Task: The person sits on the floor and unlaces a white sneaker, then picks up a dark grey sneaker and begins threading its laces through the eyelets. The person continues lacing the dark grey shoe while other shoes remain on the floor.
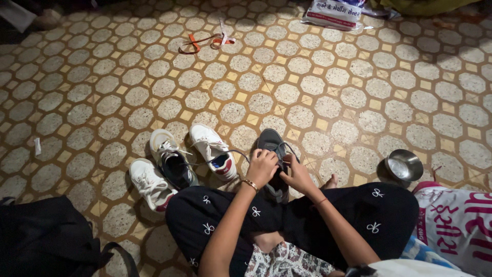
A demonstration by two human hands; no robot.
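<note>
Grey and half hidden under our fingers, the shoe (271, 146) sits on the floor (328, 92) just ahead of our crossed legs, at 6 o'clock in the view. Our left hand (261, 166) is closed on its lace and our right hand (297, 174) pinches the lace beside it; the shoe's heel is covered. At 9 o'clock from it lie three white sneakers (174, 161). A steel bowl (405, 165) sits at 3 o'clock. At 12 o'clock, a white printed bag (335, 13) is cut off by the edge.
</note>
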